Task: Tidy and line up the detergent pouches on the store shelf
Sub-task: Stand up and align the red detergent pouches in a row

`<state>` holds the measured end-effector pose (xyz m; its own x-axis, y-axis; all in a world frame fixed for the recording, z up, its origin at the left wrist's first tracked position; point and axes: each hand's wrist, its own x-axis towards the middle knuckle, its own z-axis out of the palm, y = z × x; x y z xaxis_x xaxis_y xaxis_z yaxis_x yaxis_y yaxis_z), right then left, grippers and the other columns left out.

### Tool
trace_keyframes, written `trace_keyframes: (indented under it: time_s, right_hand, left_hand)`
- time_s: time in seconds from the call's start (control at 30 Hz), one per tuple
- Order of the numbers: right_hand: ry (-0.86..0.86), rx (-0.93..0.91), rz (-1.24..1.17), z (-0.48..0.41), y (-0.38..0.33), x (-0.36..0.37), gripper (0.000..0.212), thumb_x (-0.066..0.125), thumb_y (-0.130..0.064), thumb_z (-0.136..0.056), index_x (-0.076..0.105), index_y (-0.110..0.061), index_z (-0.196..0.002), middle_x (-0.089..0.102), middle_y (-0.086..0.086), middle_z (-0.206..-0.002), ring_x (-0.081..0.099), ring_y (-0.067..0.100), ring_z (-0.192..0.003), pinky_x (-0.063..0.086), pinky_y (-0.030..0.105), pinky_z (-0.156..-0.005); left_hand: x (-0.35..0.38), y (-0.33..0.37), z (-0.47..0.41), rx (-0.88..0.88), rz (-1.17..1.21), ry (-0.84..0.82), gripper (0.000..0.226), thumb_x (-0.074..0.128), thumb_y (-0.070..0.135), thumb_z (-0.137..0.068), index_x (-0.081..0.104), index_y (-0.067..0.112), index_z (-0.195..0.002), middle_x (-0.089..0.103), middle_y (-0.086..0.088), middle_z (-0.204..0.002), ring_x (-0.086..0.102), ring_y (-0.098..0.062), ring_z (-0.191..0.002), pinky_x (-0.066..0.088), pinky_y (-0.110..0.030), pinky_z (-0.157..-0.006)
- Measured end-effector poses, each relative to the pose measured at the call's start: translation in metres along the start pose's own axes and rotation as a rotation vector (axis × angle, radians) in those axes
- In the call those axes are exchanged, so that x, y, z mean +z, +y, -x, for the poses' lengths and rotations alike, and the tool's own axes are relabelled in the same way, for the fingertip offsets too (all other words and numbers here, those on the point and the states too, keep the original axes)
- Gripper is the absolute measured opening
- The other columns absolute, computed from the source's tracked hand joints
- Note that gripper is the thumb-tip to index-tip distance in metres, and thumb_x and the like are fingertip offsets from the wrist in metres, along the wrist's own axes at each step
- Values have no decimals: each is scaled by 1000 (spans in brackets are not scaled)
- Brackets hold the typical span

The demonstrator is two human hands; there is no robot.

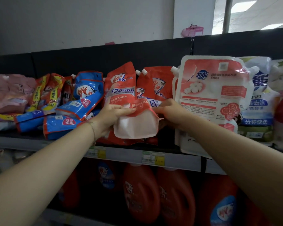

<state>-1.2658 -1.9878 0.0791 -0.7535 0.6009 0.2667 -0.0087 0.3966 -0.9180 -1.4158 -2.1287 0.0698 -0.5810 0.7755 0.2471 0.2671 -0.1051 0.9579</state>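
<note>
I see both hands up at the shelf (124,154), working one red pouch (121,88) that stands tilted in the middle of the row. My left hand (112,114) has its grip closed on the pouch's lower half, fingers lying flat across the front and the thumb side tucked behind. The pouch's pale bottom gusset (136,126) is folded forward and bulges out below those fingers. My right hand (169,111) holds the same pouch at its right edge, fingers curled narrow against the fold; I cannot tell how much of it they pinch. Just behind stand two more red pouches (157,84) with white spouts. To the left, blue pouches (82,101) lie toppled in a heap, and beyond them orange-yellow bags (47,92). Just beside my right hand stands a large white-and-pink pouch (209,95), upright, its bottom overhanging the shelf edge. Red jugs (140,191) sit on the shelf below.
</note>
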Motion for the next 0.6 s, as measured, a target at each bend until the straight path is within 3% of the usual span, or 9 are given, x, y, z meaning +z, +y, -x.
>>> trace_keyframes:
  time_s: [0.07, 0.17, 0.3, 0.4, 0.5, 0.6]
  right_hand:
    - [-20, -99, 236, -3, -10, -5, 37, 66, -12, -88, 45, -9, -56, 43, 3, -51, 43, 12, -43, 39, 23, -44]
    - [-81, -168, 412, -10, -18, -11, 32, 64, -15, -89, 51, -4, -63, 46, 7, -56, 41, 10, -45, 35, 19, -43]
    - [-93, -223, 483, -21, -19, -11, 27, 65, -13, -88, 55, 0, -66, 47, 10, -60, 41, 13, -51, 35, 22, -48]
    - [-98, -299, 483, -25, -20, -10, 32, 65, -12, -88, 57, 14, -69, 51, 13, -63, 44, 17, -55, 39, 26, -53]
    - [-125, -347, 505, -31, -26, -8, 29, 62, -9, -88, 60, 16, -73, 54, 13, -63, 47, 13, -55, 42, 22, -53]
    - [-152, -388, 510, -38, -31, -6, 30, 61, -6, -88, 58, 15, -66, 54, 21, -60, 44, 16, -53, 40, 30, -57]
  left_hand:
    - [-2, -10, 2, -41, 118, -20, 66, 81, 44, -65, 61, 14, -120, 71, -7, -108, 68, -24, -101, 54, -38, -81]
    - [2, -17, 8, -135, 138, 17, 54, 70, 56, -72, 66, 11, -102, 69, -5, -90, 66, -23, -89, 52, -35, -75]
    - [14, -17, 11, -147, 181, 62, 42, 66, 49, -82, 69, 14, -106, 73, -1, -85, 70, -18, -83, 53, -32, -71]
    - [19, -9, 9, -155, 246, 76, 30, 61, 45, -88, 66, 15, -90, 71, 0, -67, 69, -12, -61, 51, -26, -60]
    - [25, 0, 6, -192, 274, 102, 27, 61, 42, -89, 63, 15, -87, 69, 0, -57, 65, -16, -67, 52, -28, -62]
    - [26, 7, 3, -233, 305, 117, 25, 60, 39, -90, 63, 14, -86, 68, -6, -70, 62, -18, -71, 51, -30, -66]
